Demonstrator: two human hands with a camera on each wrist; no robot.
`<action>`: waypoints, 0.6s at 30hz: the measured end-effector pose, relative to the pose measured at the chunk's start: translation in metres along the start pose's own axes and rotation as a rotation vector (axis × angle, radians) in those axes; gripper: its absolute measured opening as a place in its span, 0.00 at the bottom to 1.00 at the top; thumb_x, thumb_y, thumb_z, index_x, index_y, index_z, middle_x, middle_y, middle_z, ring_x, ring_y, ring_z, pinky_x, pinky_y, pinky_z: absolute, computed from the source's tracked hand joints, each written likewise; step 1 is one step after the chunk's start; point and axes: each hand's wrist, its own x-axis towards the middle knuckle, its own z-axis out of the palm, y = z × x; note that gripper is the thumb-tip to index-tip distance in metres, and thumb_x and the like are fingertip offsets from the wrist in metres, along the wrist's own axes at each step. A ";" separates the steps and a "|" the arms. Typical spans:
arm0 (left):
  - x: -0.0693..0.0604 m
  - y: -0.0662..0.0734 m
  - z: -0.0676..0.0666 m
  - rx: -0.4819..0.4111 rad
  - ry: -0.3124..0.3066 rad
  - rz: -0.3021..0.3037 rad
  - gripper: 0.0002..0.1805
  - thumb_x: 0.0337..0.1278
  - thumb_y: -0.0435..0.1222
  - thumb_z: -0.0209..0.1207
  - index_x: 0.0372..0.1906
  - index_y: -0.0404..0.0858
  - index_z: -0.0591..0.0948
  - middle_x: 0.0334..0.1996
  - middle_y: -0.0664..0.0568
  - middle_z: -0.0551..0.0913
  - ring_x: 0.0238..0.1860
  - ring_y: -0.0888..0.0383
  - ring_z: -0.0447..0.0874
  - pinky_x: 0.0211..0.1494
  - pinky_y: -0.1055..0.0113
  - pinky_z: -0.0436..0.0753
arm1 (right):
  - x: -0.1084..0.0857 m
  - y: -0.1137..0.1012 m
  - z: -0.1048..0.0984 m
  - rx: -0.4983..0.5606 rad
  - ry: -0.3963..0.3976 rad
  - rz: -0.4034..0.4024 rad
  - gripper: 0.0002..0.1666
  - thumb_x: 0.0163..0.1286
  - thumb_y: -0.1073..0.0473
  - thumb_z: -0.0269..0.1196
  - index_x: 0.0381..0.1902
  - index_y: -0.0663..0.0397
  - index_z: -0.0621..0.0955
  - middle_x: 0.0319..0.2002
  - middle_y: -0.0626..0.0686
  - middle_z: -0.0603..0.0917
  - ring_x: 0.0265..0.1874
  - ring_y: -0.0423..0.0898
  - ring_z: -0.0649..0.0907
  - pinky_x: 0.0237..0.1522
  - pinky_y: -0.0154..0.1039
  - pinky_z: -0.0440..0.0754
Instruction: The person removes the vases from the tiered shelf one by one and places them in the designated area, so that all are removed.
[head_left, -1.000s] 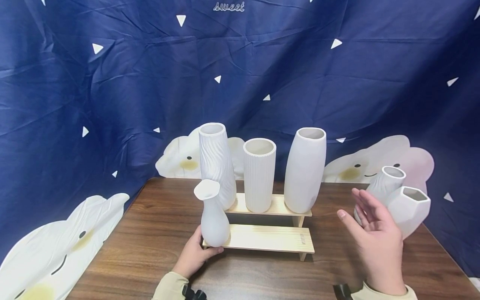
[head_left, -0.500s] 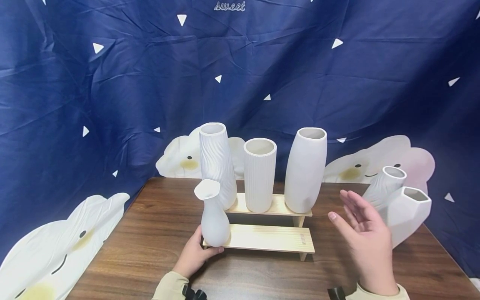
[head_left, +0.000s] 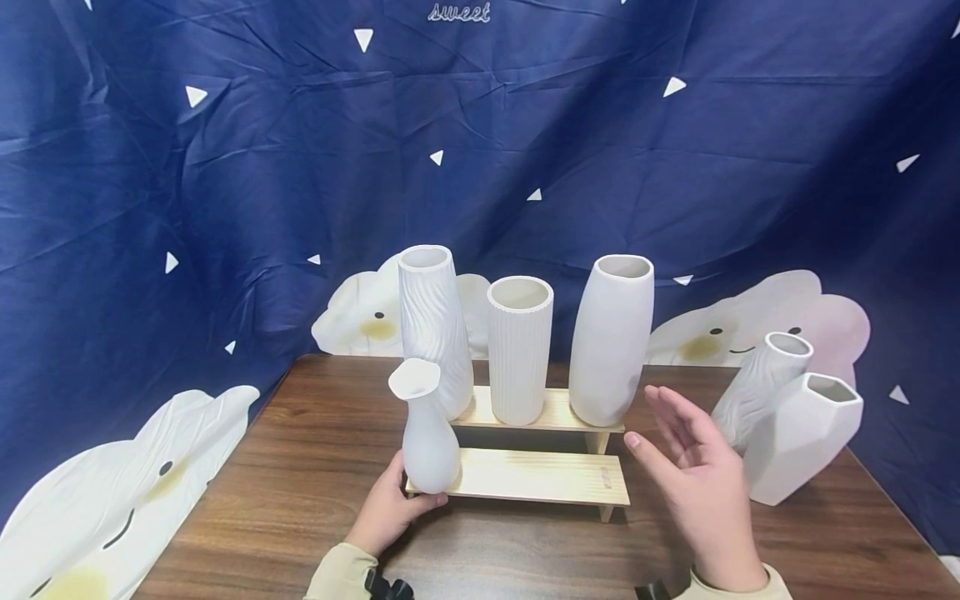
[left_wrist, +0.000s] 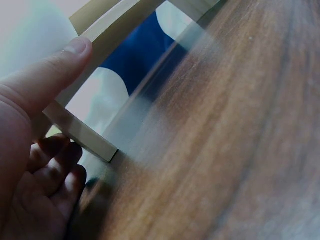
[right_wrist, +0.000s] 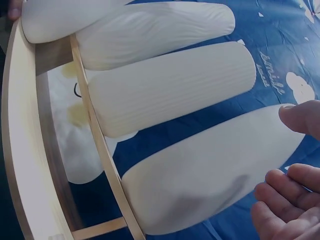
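A two-tier light wooden stand point(head_left: 536, 477) holds several white vases. My left hand point(head_left: 390, 512) grips its lower left end; in the left wrist view the thumb point(left_wrist: 65, 62) lies along the board's edge and the fingers curl by the leg. Just above that hand, a small flared-neck vase point(head_left: 431, 450) stands on the lower tier. The upper tier carries a wavy vase point(head_left: 427, 308), a ribbed vase point(head_left: 520, 358) and a tall smooth vase point(head_left: 611, 350). Right of the stand, my right hand point(head_left: 701, 492) is in the air with fingers extended, holding nothing.
Behind the right hand, a faceted white vase point(head_left: 802, 442) and a textured white vase point(head_left: 761, 387) stand on the brown wooden table point(head_left: 277, 467). A blue cloth point(head_left: 480, 125) with clouds and triangles hangs behind the table.
My right hand has moved left, away from the two vases at the right and nearer the stand, uncovering more of the faceted vase. My left hand and the stand stay where they were.
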 end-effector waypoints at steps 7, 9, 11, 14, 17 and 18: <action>0.000 0.000 0.000 -0.013 -0.004 -0.005 0.47 0.38 0.40 0.80 0.68 0.40 0.70 0.60 0.49 0.80 0.67 0.47 0.72 0.72 0.44 0.64 | -0.003 0.001 0.006 -0.043 -0.019 0.009 0.37 0.55 0.82 0.69 0.63 0.66 0.75 0.59 0.56 0.82 0.62 0.37 0.79 0.61 0.28 0.73; 0.000 0.000 0.000 -0.010 -0.003 -0.004 0.47 0.38 0.40 0.80 0.68 0.40 0.70 0.60 0.50 0.80 0.67 0.47 0.72 0.71 0.44 0.64 | -0.004 0.001 0.008 -0.055 -0.026 0.003 0.37 0.55 0.82 0.69 0.63 0.66 0.75 0.59 0.56 0.82 0.61 0.37 0.79 0.61 0.28 0.73; 0.000 0.000 0.000 -0.005 -0.003 -0.003 0.47 0.38 0.40 0.80 0.68 0.40 0.70 0.60 0.50 0.80 0.67 0.47 0.72 0.71 0.44 0.64 | -0.005 0.001 0.009 -0.062 -0.034 -0.003 0.36 0.55 0.82 0.69 0.63 0.66 0.75 0.59 0.56 0.82 0.61 0.37 0.79 0.61 0.28 0.73; 0.000 0.001 0.000 -0.006 0.000 -0.008 0.47 0.38 0.40 0.80 0.68 0.40 0.70 0.60 0.49 0.80 0.66 0.47 0.72 0.71 0.43 0.65 | -0.006 0.001 0.012 -0.101 -0.043 -0.012 0.36 0.56 0.81 0.69 0.64 0.66 0.75 0.59 0.53 0.82 0.60 0.35 0.79 0.60 0.28 0.73; -0.001 0.002 0.000 -0.008 0.001 -0.011 0.47 0.38 0.39 0.80 0.68 0.41 0.71 0.59 0.49 0.80 0.66 0.46 0.73 0.71 0.43 0.65 | -0.008 0.001 0.014 -0.136 -0.056 -0.018 0.36 0.56 0.79 0.70 0.64 0.64 0.76 0.59 0.51 0.82 0.60 0.34 0.79 0.60 0.27 0.73; -0.001 0.003 0.000 -0.008 0.001 -0.012 0.47 0.38 0.39 0.80 0.68 0.41 0.71 0.59 0.49 0.81 0.66 0.46 0.73 0.71 0.43 0.65 | -0.008 0.001 0.014 -0.145 -0.062 -0.023 0.36 0.56 0.78 0.70 0.64 0.64 0.76 0.59 0.51 0.82 0.60 0.33 0.79 0.59 0.27 0.74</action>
